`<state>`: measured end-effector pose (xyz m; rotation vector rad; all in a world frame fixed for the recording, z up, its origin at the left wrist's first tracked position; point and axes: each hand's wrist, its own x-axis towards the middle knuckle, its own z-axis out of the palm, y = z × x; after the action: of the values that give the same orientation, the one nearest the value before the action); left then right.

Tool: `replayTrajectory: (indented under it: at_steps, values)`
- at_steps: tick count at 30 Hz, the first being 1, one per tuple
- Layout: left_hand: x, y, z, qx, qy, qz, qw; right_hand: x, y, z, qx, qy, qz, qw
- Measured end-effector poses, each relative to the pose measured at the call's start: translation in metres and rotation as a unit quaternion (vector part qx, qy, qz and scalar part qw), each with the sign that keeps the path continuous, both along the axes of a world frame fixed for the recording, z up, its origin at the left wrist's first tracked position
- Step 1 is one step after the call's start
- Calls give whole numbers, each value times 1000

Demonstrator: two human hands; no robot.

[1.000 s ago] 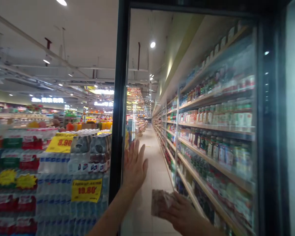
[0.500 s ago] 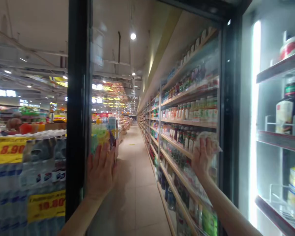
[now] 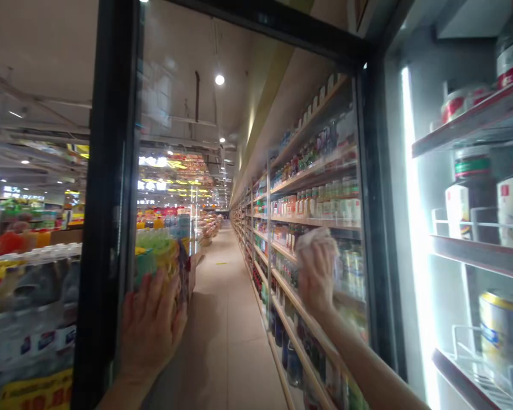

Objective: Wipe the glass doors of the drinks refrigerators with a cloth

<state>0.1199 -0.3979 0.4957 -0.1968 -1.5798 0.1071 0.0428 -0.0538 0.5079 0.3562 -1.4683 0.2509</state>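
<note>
A glass door in a black frame [image 3: 111,188] stands in front of me, swung out from a lit drinks cooler. Near the left side of that frame, my left hand [image 3: 154,327] lies flat against the glass with its fingers stretched out and nothing in it. My right hand [image 3: 318,285] presses a crumpled whitish cloth [image 3: 317,245] to the pane, right of the middle. The fingers cover part of the cloth and look slightly blurred.
Cooler shelves [image 3: 474,253] with dark bottles [image 3: 474,193] and cans [image 3: 498,324] are close on my right. Through the glass, an aisle floor [image 3: 222,319] runs beside long drink shelves [image 3: 316,222]. Packs of bottled drinks [image 3: 43,319] stand at the left.
My right hand has moved the cloth leftward across the glass, away from the hinge side. The left hand stays flat on the pane. The whole view has shifted a little to the right.
</note>
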Motion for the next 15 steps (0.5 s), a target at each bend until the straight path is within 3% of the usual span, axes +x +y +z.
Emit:
replayTrajectory:
  at_steps: [2,3,5,7,9,12,13,15]
  values:
    - [-1,-1,0,-6,6,-1,1000,3,-11,2,90,-25,2,996]
    - [-1,-2,0,-9,8,-3,1000,2,-10,4,80,-28,-4,996]
    - [-3,-2,0,-12,7,-4,1000,-4,4,13,-41,-6,-19,999]
    - [-3,-2,0,-12,11,-3,1000,-9,18,22,-172,33,-18,984]
    - [-3,-2,0,-14,17,-2,1000,-4,16,27,-174,39,24,984]
    - [-2,-3,0,-15,17,-1,1000,22,-3,25,-65,-24,142,987]
    - [-2,-3,0,-14,15,-1,1000,31,-6,25,-76,-42,170,982]
    - [-2,-3,0,-15,14,-1,1000,41,1,30,-185,-63,184,963]
